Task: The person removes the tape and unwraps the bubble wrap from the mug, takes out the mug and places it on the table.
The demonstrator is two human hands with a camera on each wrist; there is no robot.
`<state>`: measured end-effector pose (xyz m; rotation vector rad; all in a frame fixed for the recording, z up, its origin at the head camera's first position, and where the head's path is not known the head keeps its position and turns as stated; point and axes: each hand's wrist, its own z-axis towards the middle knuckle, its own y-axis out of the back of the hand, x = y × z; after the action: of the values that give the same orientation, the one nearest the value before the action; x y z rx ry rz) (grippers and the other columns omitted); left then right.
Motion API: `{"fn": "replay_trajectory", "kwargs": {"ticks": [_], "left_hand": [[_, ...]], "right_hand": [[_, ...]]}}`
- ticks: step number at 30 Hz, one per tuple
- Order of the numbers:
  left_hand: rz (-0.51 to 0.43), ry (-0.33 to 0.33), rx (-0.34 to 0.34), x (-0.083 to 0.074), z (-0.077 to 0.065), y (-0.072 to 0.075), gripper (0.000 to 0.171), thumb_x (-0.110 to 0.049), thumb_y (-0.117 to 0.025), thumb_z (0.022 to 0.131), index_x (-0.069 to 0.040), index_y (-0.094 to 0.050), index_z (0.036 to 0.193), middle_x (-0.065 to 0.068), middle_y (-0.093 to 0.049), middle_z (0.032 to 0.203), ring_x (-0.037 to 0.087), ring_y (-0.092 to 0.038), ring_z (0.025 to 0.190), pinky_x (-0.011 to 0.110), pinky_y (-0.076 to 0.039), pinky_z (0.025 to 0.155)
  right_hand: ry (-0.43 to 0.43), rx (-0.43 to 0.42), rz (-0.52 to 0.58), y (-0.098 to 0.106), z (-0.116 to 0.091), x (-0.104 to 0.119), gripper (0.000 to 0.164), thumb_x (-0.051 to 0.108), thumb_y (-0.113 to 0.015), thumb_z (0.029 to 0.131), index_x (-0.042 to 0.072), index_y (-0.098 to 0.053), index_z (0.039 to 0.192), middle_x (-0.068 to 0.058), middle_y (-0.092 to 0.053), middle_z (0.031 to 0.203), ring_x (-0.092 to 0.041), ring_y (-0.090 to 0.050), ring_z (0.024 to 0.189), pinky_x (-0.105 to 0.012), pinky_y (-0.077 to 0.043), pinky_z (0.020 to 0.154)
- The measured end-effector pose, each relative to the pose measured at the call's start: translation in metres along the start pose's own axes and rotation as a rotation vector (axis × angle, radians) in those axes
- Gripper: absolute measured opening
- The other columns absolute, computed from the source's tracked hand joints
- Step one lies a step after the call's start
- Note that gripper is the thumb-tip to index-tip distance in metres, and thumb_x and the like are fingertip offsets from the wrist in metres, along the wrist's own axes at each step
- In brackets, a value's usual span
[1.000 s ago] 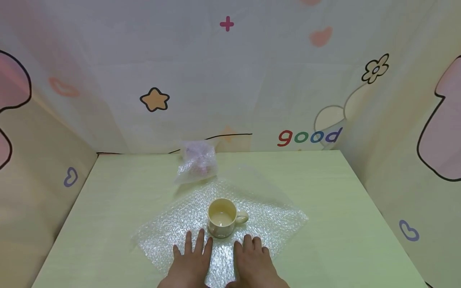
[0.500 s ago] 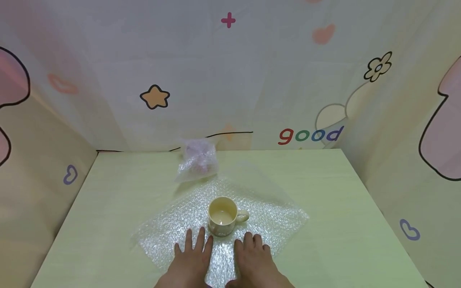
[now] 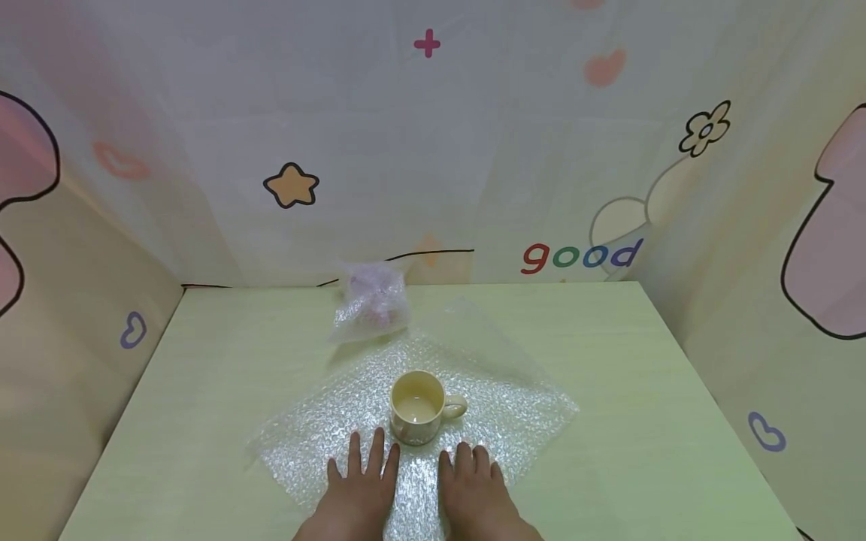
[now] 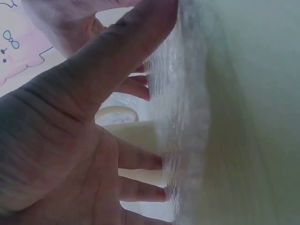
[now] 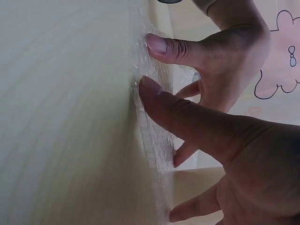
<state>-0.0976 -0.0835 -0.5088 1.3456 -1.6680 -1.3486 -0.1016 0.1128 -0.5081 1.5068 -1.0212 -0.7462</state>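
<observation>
A cream mug (image 3: 409, 430) stands upright on a sheet of bubble wrap (image 3: 514, 421), its handle to the right. Just in front of it, my left hand (image 3: 355, 496) presses its spread fingers onto the sheet's near part. My right hand (image 3: 476, 497) rests on the wrap to the right, fingers pointing forward. Neither hand touches the mug. Near the sheet's front edge, the left wrist view shows my left thumb (image 4: 136, 40) on the wrap. In the right wrist view, my right thumb (image 5: 180, 112) touches that edge.
Behind the sheet, left of centre, sits a bubble-wrapped bundle (image 3: 374, 304) with something purplish inside, too blurred to name. The pale table (image 3: 649, 451) ends at a printed curtain (image 3: 379, 150) on the back and both sides.
My right fingers have shifted slightly and the right thumb has gone out of the head view. The left hand, mug and bundle stay in place.
</observation>
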Motion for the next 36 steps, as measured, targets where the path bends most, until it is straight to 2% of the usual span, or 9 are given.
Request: {"fn": "replay_trajectory", "kwargs": {"ticks": [2, 7, 14, 18, 29, 36], "left_hand": [[0.014, 0.004, -0.015, -0.0011, 0.0002, -0.0025, 0.118, -0.046, -0.098, 0.055, -0.005, -0.046, 0.153, 0.025, -0.033, 0.164, 0.061, -0.032, 0.146, 0.082, -0.042, 0.097], [0.018, 0.021, -0.019, -0.0033, 0.0015, -0.0049, 0.118, -0.046, -0.098, 0.054, -0.005, -0.046, 0.152, 0.025, -0.033, 0.164, 0.061, -0.032, 0.146, 0.082, -0.041, 0.098], [0.017, 0.021, -0.011, -0.0045, 0.0016, -0.0038, 0.12, -0.048, -0.098, 0.054, -0.004, -0.045, 0.152, 0.027, -0.033, 0.163, 0.062, -0.032, 0.146, 0.083, -0.04, 0.097], [0.028, 0.018, -0.003, -0.0047, 0.0012, -0.0032, 0.122, -0.051, -0.097, 0.054, -0.003, -0.044, 0.153, 0.027, -0.032, 0.164, 0.062, -0.032, 0.145, 0.084, -0.04, 0.097], [-0.007, 0.019, 0.033, -0.0024, 0.0029, -0.0019, 0.127, -0.052, -0.098, 0.053, -0.003, -0.04, 0.155, 0.028, -0.026, 0.167, 0.063, -0.024, 0.148, 0.084, -0.036, 0.101], [0.009, 0.026, 0.041, -0.0034, 0.0029, -0.0031, 0.127, -0.049, -0.098, 0.052, -0.004, -0.04, 0.155, 0.027, -0.026, 0.166, 0.062, -0.025, 0.148, 0.084, -0.037, 0.101]], "right_hand": [[0.001, -0.023, -0.026, -0.0024, -0.0005, 0.0012, 0.092, 0.026, -0.094, 0.062, -0.003, -0.055, 0.14, -0.024, -0.051, 0.129, -0.044, -0.052, 0.12, -0.059, -0.056, 0.092], [0.001, -0.049, -0.065, -0.0028, -0.0007, 0.0032, 0.087, 0.028, -0.093, 0.064, -0.002, -0.056, 0.138, -0.021, -0.053, 0.124, -0.041, -0.054, 0.116, -0.056, -0.058, 0.088], [-0.026, -0.007, -0.041, -0.0015, 0.0012, 0.0054, 0.087, 0.028, -0.094, 0.065, -0.001, -0.055, 0.138, -0.02, -0.052, 0.125, -0.041, -0.053, 0.118, -0.058, -0.056, 0.09], [-0.03, -0.009, -0.038, -0.0008, 0.0015, 0.0059, 0.086, 0.027, -0.093, 0.066, -0.001, -0.056, 0.138, -0.019, -0.052, 0.125, -0.04, -0.052, 0.118, -0.058, -0.056, 0.091], [-0.009, -0.023, -0.028, -0.0018, 0.0016, 0.0041, 0.094, 0.027, -0.095, 0.058, -0.003, -0.055, 0.138, -0.022, -0.051, 0.125, -0.043, -0.052, 0.118, -0.06, -0.056, 0.09], [-0.05, 0.051, 0.005, -0.0018, 0.0016, 0.0086, 0.089, 0.027, -0.091, 0.071, -0.002, -0.052, 0.146, -0.027, -0.049, 0.141, -0.05, -0.048, 0.131, -0.069, -0.052, 0.097]]}}
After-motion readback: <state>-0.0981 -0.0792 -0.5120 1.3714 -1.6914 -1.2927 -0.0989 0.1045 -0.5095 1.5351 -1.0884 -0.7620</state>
